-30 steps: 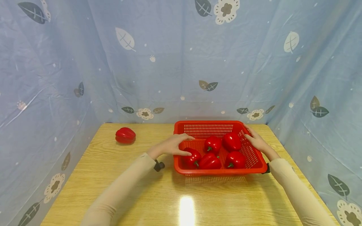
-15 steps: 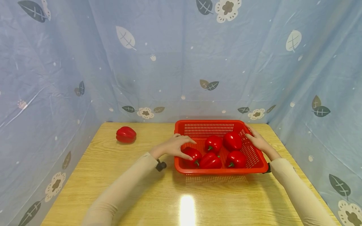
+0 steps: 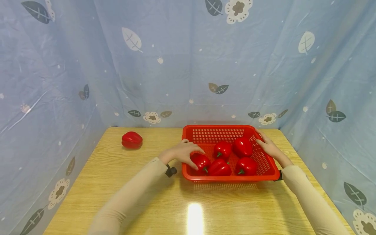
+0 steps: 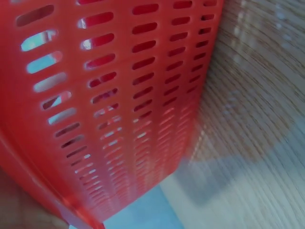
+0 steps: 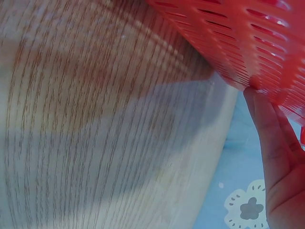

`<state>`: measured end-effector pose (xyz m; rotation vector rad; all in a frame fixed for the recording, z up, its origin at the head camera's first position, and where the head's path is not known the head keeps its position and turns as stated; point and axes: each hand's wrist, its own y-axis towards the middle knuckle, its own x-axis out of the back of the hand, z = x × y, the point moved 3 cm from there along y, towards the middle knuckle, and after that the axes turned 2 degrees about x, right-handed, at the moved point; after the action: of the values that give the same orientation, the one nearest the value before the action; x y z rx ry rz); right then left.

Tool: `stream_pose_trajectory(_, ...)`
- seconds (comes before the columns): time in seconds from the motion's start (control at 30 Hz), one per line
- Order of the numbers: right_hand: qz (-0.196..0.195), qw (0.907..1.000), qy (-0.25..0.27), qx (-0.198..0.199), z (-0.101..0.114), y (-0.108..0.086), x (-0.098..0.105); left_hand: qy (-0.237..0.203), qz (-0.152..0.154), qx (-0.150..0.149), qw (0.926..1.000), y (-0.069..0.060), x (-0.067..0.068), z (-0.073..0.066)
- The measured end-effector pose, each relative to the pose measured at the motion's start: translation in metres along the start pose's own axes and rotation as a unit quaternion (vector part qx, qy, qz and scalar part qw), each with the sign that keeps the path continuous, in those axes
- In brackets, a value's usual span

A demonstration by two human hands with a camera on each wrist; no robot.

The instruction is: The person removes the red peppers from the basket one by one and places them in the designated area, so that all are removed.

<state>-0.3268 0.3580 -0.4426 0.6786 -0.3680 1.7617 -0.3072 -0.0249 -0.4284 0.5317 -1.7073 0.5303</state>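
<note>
A red plastic basket [image 3: 229,178] with slotted sides stands on the table and holds several red bell peppers. Over its left rim reaches my left hand [image 3: 183,152], thumb and fingers spread around the bell pepper [image 3: 202,160] in the front left corner. How firmly the fingertips press on it is hidden. At the right rim, my right hand [image 3: 268,148] holds the basket, thumb on the inner side and fingers along the outer wall; the right wrist view shows those fingers [image 5: 271,138] against the slotted wall. The left wrist view shows mostly the basket's outer wall [image 4: 119,95].
Another red bell pepper [image 3: 132,140] lies alone at the table's back left. Inside the basket are a front middle pepper [image 3: 219,168] and others behind and right. A patterned blue curtain [image 3: 164,81] hangs behind and beside the wooden table [image 3: 141,202].
My left hand has lowered, its thumb coming down along the left front pepper. My right hand stays at the basket's rim. The view has shifted slightly.
</note>
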Motion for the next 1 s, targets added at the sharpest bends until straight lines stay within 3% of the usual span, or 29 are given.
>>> stream_pose_trajectory(0.23,0.002,1.0,0.002,-0.006,0.001,-0.001,0.0,0.022,0.023,0.023,0.9992,0.002,0.001,-0.005)
stream_pose_trajectory(0.53,-0.003,1.0,0.009,0.002,-0.002,0.0,0.0,0.066,0.023,0.034,0.997,0.003,0.001,-0.01)
stream_pose_trajectory(1.0,0.005,0.9998,0.018,0.001,0.0,0.001,0.0,0.044,-0.004,0.024,0.9988,0.002,0.0,-0.009)
